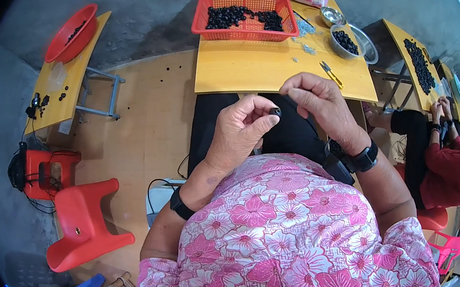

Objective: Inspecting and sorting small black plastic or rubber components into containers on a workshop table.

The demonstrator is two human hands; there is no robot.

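Between the thumb and forefinger of my left hand (239, 127) is a small black cylindrical part (276, 112) with a hole in its end. To its right and slightly higher, my right hand (320, 99) is closed in a pinch, apart from the black part; whatever lies between those fingertips is too small to make out. Both hands are above my lap, just short of the yellow table (249, 68). Yellow-handled snips (332, 75) lie by the table's right edge, beyond my right hand. Small pale, clear-looking pieces (309, 49) are scattered near them.
A red basket (245, 34) of black parts stands on the table, with a metal bowl (349, 54) of more to its right. Red chairs (81, 224) and another table (53, 103) are at left. At right, a person in a red top (454, 169) works at another table.
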